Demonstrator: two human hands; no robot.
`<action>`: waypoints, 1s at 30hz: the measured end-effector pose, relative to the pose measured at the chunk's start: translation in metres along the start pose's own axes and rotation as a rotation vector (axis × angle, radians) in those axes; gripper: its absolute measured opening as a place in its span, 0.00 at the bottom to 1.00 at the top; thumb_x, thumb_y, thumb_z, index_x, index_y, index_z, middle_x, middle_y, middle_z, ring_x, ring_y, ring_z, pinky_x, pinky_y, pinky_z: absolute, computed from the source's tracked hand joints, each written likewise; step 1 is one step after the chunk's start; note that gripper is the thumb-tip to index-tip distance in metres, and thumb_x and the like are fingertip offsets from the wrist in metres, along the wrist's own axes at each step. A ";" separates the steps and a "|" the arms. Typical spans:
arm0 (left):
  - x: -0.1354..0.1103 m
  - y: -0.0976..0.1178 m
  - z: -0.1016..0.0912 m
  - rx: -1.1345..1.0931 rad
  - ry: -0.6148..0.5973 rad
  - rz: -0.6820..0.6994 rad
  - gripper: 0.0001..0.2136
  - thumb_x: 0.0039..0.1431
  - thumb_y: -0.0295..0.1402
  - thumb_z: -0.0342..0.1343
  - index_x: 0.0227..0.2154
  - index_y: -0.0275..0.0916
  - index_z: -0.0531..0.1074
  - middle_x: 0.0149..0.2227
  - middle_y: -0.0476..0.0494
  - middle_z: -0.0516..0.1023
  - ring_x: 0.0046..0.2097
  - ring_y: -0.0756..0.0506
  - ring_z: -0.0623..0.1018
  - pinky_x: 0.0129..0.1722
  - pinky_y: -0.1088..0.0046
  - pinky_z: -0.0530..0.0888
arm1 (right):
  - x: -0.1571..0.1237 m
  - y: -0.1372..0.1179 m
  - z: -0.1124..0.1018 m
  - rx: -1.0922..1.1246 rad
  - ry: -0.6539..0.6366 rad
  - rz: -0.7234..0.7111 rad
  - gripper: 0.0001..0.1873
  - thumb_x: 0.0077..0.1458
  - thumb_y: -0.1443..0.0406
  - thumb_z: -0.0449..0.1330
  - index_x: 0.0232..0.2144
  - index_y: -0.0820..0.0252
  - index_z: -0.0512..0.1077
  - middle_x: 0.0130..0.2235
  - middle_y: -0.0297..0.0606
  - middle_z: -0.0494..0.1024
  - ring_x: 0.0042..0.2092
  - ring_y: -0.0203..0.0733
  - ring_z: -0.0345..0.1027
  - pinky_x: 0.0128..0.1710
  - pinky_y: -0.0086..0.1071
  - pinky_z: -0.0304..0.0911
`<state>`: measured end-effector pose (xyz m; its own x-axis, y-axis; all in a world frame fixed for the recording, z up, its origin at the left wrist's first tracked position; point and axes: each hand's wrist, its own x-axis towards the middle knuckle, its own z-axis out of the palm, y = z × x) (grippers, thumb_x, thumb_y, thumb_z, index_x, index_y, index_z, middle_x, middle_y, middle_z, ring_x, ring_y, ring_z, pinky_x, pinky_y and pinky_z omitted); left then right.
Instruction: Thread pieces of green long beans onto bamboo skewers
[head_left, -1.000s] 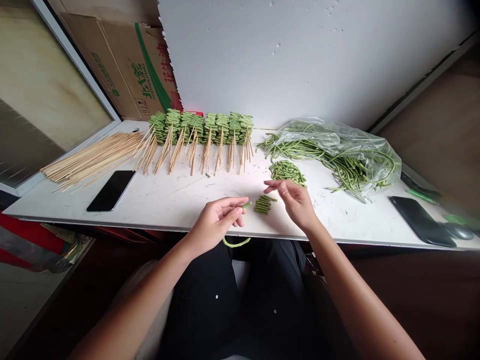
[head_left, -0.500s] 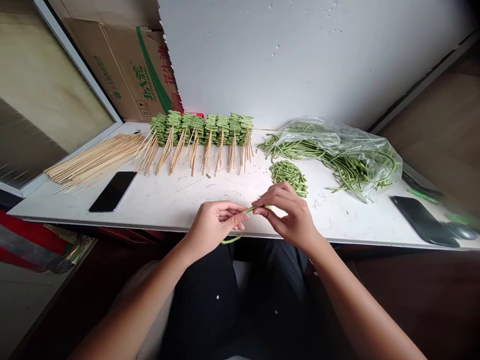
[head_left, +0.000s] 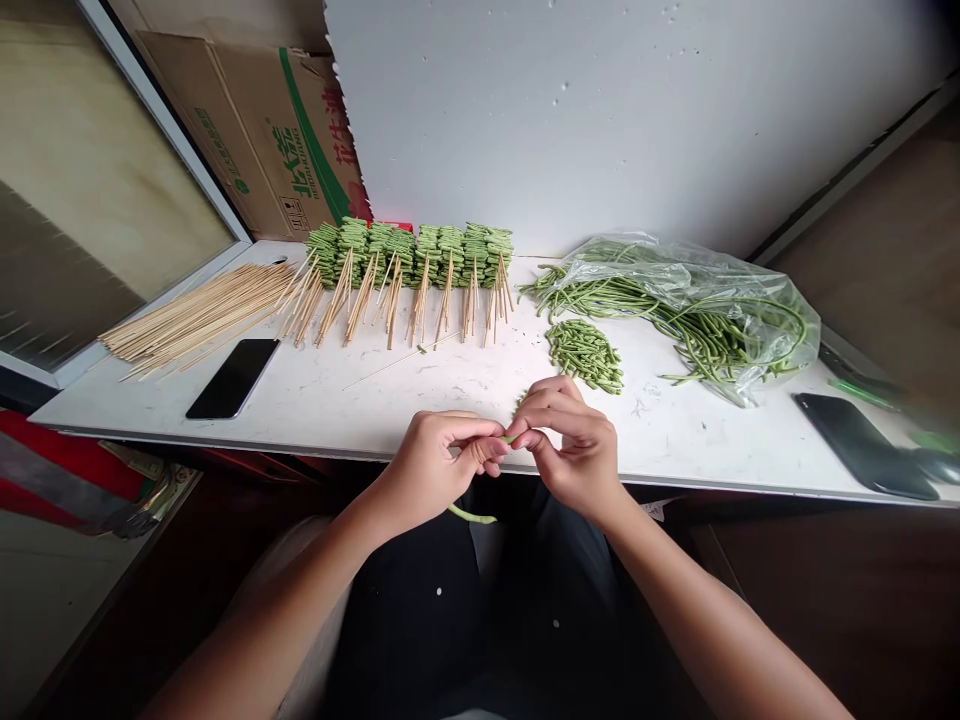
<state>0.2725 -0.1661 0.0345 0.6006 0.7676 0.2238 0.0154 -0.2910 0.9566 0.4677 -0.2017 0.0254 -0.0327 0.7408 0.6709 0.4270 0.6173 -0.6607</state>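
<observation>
From my station I saw the left hand (head_left: 431,470) and right hand (head_left: 574,450) curled almost shut, both apparently pinching a thin green long bean (head_left: 472,517), its tail drooping below the white bench (head_left: 660,450).

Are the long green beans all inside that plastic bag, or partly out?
Partly out: the clear plastic bag lies open, and long green beans stick out of its left end onto the white table.
</observation>
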 end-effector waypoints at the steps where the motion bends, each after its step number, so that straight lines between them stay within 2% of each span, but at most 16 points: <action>1: 0.000 -0.001 0.000 0.016 0.004 0.025 0.13 0.70 0.36 0.60 0.34 0.33 0.82 0.30 0.42 0.81 0.29 0.49 0.81 0.30 0.75 0.78 | -0.002 0.002 0.003 0.034 0.017 0.026 0.08 0.63 0.66 0.66 0.30 0.53 0.80 0.29 0.38 0.79 0.40 0.48 0.68 0.44 0.46 0.66; 6: 0.002 -0.005 0.003 0.093 0.047 0.113 0.12 0.71 0.31 0.57 0.33 0.33 0.81 0.28 0.44 0.78 0.28 0.50 0.78 0.29 0.76 0.77 | -0.010 0.012 0.011 0.165 0.043 0.142 0.09 0.63 0.59 0.67 0.30 0.52 0.80 0.29 0.38 0.78 0.41 0.49 0.67 0.45 0.46 0.65; 9: 0.003 -0.010 0.004 0.159 0.064 0.197 0.12 0.71 0.29 0.56 0.31 0.34 0.80 0.27 0.45 0.78 0.28 0.50 0.78 0.30 0.76 0.77 | -0.011 0.013 0.013 0.188 0.037 0.176 0.08 0.63 0.60 0.67 0.31 0.52 0.80 0.29 0.37 0.76 0.39 0.48 0.67 0.44 0.46 0.65; 11: 0.003 -0.014 0.004 0.249 0.103 0.291 0.10 0.71 0.26 0.55 0.34 0.34 0.80 0.30 0.44 0.80 0.31 0.49 0.80 0.33 0.75 0.78 | -0.011 0.010 0.014 0.131 0.051 0.152 0.06 0.63 0.62 0.67 0.32 0.52 0.80 0.29 0.37 0.76 0.39 0.48 0.67 0.43 0.45 0.65; 13: 0.003 -0.018 0.001 0.372 0.152 0.376 0.10 0.69 0.22 0.53 0.38 0.35 0.79 0.34 0.42 0.81 0.35 0.48 0.81 0.37 0.74 0.79 | -0.009 0.007 0.012 -0.023 0.079 0.059 0.05 0.62 0.67 0.67 0.34 0.51 0.81 0.29 0.36 0.77 0.39 0.48 0.68 0.42 0.44 0.65; 15: 0.003 -0.020 -0.002 0.499 0.179 0.391 0.12 0.67 0.19 0.51 0.39 0.36 0.79 0.35 0.43 0.81 0.36 0.48 0.81 0.38 0.73 0.78 | -0.008 0.006 0.009 -0.248 0.097 -0.123 0.09 0.59 0.71 0.68 0.38 0.49 0.81 0.29 0.35 0.79 0.40 0.48 0.70 0.42 0.44 0.64; 18: 0.001 -0.018 -0.005 0.601 0.166 0.319 0.13 0.64 0.17 0.50 0.38 0.37 0.78 0.33 0.46 0.80 0.34 0.48 0.80 0.36 0.74 0.76 | -0.006 0.010 0.001 -0.552 0.042 -0.424 0.19 0.56 0.74 0.71 0.47 0.48 0.80 0.33 0.33 0.84 0.43 0.49 0.73 0.41 0.43 0.62; 21: -0.001 -0.015 -0.003 0.592 0.103 0.238 0.15 0.61 0.15 0.49 0.38 0.37 0.77 0.35 0.45 0.81 0.35 0.48 0.79 0.38 0.72 0.76 | -0.005 0.015 -0.005 -0.677 -0.003 -0.551 0.22 0.53 0.76 0.71 0.48 0.51 0.80 0.36 0.33 0.86 0.44 0.50 0.74 0.41 0.44 0.62; 24: -0.001 -0.011 0.001 0.495 0.023 0.159 0.16 0.59 0.13 0.47 0.37 0.37 0.76 0.37 0.44 0.81 0.37 0.47 0.79 0.39 0.72 0.76 | -0.006 0.015 -0.004 -0.595 0.014 -0.495 0.21 0.53 0.79 0.68 0.45 0.52 0.80 0.34 0.33 0.84 0.43 0.49 0.73 0.40 0.43 0.63; 30: 0.001 -0.007 0.008 0.123 -0.003 0.087 0.13 0.62 0.16 0.47 0.28 0.36 0.72 0.27 0.49 0.75 0.31 0.52 0.73 0.34 0.78 0.72 | -0.012 0.005 0.014 -0.113 0.185 -0.115 0.10 0.59 0.72 0.66 0.34 0.50 0.81 0.27 0.36 0.78 0.41 0.50 0.69 0.41 0.45 0.66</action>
<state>0.2798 -0.1680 0.0267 0.6065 0.7345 0.3045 0.0605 -0.4244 0.9034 0.4574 -0.2036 0.0092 0.0743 0.6001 0.7965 0.5287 0.6535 -0.5417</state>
